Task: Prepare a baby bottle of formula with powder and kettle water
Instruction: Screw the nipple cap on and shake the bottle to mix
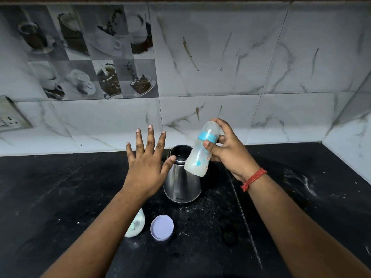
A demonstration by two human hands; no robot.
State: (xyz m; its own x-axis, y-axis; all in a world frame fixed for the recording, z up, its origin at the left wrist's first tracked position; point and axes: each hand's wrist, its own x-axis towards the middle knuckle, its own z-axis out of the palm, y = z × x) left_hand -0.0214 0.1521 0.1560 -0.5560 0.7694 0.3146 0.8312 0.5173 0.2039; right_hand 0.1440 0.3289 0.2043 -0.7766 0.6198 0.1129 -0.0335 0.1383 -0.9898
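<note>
My right hand (228, 149) grips a baby bottle (199, 155) with a blue collar and a clear cap, holding it tilted in the air above the steel kettle (181, 185). The bottle holds cloudy white liquid. My left hand (147, 157) hovers with fingers spread straight, just left of the kettle's dark lid, holding nothing. A white powder container (136, 223) stands near the front, partly hidden by my left forearm. Its round pale lid (161, 227) lies flat on the counter beside it.
The black stone counter (60, 197) is dusted with white specks, with a white smear at the right. A tiled wall stands right behind the kettle and wraps around at the right corner. A wall socket (10, 119) sits at the far left.
</note>
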